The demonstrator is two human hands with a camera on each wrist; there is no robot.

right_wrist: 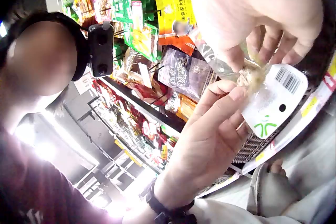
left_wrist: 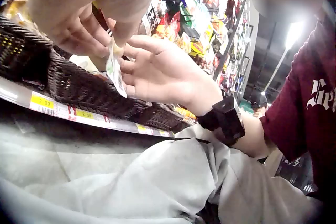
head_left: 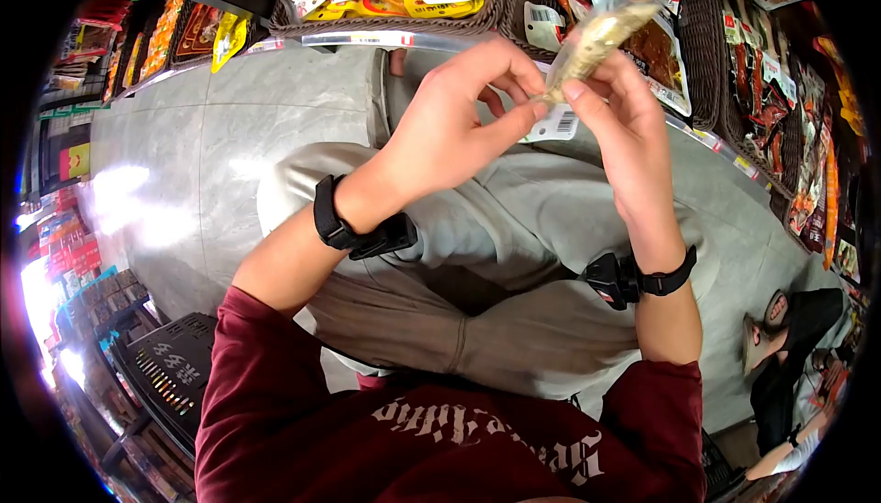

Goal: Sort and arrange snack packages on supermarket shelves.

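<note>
Both hands are on a slim clear plastic snack packet point(head_left: 606, 37) with pale contents and a touch of orange at its upper end. My left hand point(head_left: 450, 122) pinches the lower end between thumb and fingers. On the other side my right hand point(head_left: 629, 117) grips the packet lower down, thumb in front. Below the fingers hangs a white label card point(right_wrist: 278, 98) with a barcode, a round hole and a green mark. In the right wrist view the plastic bunches where the fingertips of both hands come close together.
Brown wicker baskets point(head_left: 699, 58) of packaged snacks line the shelf in front, above a price-tag strip point(head_left: 362, 39). More bagged snacks point(right_wrist: 176, 11) hang behind. A black crate point(head_left: 174, 365) stands at the left. Another person's sandalled foot point(head_left: 760, 342) is on the right.
</note>
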